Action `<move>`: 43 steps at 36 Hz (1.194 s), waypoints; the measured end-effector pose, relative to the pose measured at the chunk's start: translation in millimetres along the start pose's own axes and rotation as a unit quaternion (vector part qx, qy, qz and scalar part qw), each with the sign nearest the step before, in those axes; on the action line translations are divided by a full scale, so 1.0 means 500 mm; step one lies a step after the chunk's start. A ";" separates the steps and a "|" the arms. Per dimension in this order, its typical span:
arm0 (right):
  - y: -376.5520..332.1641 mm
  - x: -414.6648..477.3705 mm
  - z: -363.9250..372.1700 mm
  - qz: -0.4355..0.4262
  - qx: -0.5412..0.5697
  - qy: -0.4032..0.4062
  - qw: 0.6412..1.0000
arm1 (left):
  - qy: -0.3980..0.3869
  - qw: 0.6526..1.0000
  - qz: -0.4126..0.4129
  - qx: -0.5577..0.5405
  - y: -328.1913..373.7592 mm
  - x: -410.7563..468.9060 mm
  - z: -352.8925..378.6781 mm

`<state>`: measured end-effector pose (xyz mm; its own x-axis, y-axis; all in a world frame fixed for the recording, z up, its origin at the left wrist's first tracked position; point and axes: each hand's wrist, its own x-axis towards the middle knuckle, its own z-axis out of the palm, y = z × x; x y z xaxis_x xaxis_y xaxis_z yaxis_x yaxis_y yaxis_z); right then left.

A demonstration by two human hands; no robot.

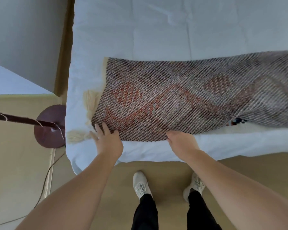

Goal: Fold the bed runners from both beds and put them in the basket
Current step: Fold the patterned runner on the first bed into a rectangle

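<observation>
Lower centre of the frame, the left hand [108, 140] lies released, fingers spread flat on the bed runner [173, 100] near edge. The right hand [182, 142] has its fingers hidden under that edge, so its grip cannot be told.

Runner [173, 100] across bed [156, 30]; lamp base [50, 127] on floor [15, 155] left of bed.

A bed [156, 30] under a white quilted cover fills the upper part of the view, in soft, even light. The tan floor [165, 171] runs along its near edge and up its left side, meeting a plain grey wall [23, 39]. Just beside the bed's near-left corner stands a floor lamp's round dark-brown base [48, 128]; its pole [15, 117] slants in from the left edge, and a thin cord [47, 180] trails across the floor.
</observation>
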<state>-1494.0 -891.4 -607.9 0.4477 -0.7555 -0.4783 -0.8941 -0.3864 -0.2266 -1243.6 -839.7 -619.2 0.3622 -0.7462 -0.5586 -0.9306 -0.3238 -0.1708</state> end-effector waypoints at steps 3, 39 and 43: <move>0.077 -0.029 -0.001 0.042 0.008 0.004 0.999 | 0.011 0.999 0.041 -0.017 0.074 -0.004 -0.019; 0.745 -0.204 -0.072 0.028 -0.135 -0.014 0.990 | -0.084 0.967 0.234 -0.054 0.711 -0.105 -0.090; 0.739 -0.175 -0.105 0.000 -0.125 -0.004 0.992 | -0.007 0.968 0.243 -0.069 0.706 -0.079 -0.125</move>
<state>-1862.8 -995.6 -605.2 0.4476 -0.7513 -0.4850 -0.8620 -0.5068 -0.0104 -1582.9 -961.0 -606.8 -0.1172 -0.8218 -0.5576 -0.9744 -0.0133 0.2244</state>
